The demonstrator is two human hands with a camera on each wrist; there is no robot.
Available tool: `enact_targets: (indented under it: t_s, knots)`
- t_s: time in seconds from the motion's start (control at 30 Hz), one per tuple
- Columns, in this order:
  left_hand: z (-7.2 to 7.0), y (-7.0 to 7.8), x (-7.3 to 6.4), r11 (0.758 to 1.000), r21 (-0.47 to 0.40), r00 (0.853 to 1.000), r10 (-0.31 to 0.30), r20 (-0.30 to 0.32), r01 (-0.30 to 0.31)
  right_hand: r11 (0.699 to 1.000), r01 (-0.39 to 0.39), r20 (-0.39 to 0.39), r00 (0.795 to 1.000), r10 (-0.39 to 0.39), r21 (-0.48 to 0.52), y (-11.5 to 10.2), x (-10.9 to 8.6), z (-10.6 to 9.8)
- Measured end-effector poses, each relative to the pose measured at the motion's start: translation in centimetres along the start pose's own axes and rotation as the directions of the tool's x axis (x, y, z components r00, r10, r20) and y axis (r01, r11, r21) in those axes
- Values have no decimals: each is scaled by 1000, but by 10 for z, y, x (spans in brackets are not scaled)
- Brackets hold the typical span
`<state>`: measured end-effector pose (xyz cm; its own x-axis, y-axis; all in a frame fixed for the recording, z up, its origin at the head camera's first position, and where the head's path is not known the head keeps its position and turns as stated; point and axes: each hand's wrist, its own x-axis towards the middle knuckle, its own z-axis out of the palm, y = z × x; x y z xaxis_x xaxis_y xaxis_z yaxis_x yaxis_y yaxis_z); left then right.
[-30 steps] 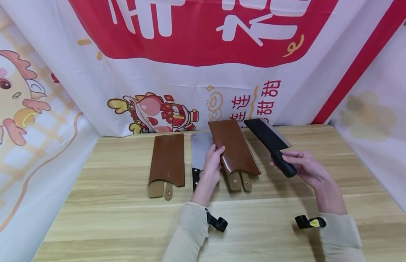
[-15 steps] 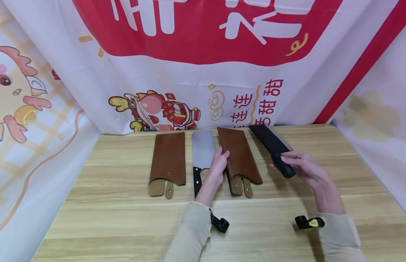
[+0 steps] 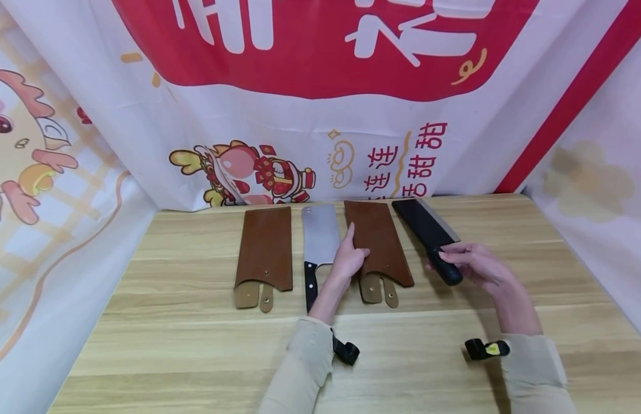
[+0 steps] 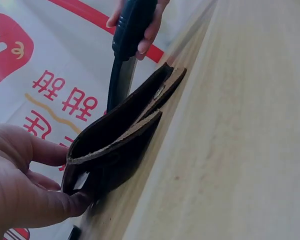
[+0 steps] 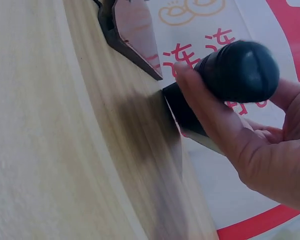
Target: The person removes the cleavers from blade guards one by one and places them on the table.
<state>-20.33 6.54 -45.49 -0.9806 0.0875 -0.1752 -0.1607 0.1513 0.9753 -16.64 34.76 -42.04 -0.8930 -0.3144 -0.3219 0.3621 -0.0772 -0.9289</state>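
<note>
My left hand (image 3: 349,259) pinches the left edge of a brown leather knife sheath (image 3: 379,238), thumb on its upper face and index finger straight along its side. In the left wrist view, the mouth of this sheath (image 4: 125,135) gapes, with two tan flaps at its far side. My right hand (image 3: 478,267) grips the black handle of a cleaver (image 3: 426,225), whose dark blade with a silver edge points toward the back, close over the table. The round handle end of this cleaver (image 5: 247,72) faces the right wrist camera.
Left of my left hand lies a second cleaver (image 3: 321,236) with a silver blade and riveted black handle. A second brown sheath (image 3: 265,247) lies farther left. They rest on a wooden table (image 3: 196,356); a printed cloth (image 3: 279,121) stands behind.
The sheath under my left hand has come down to the right and lies flatter on the table. My left index finger has straightened. The right-hand cleaver has sunk slightly.
</note>
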Motion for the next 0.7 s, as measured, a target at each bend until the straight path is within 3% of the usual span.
enact_targets:
  t_s: [0.17,0.3,0.37,0.5,0.7]
  knots:
    - [-1,1,0,985,169,999,33,13,-35,1000,3,-8,1000,-3,-9,1,0,1]
    - [-1,4,-4,942,329,998,57,35,-65,983,-18,-60,998,7,-182,1,-1,4]
    - [-1,6,-6,921,384,998,55,40,-66,949,-48,-94,995,20,-312,0,-2,5]
    - [-2,8,-9,904,425,999,38,35,-49,856,-99,-119,992,44,-508,-1,-2,7]
    - [-7,9,-10,879,475,999,52,9,-50,765,-113,-130,991,39,-634,0,1,15]
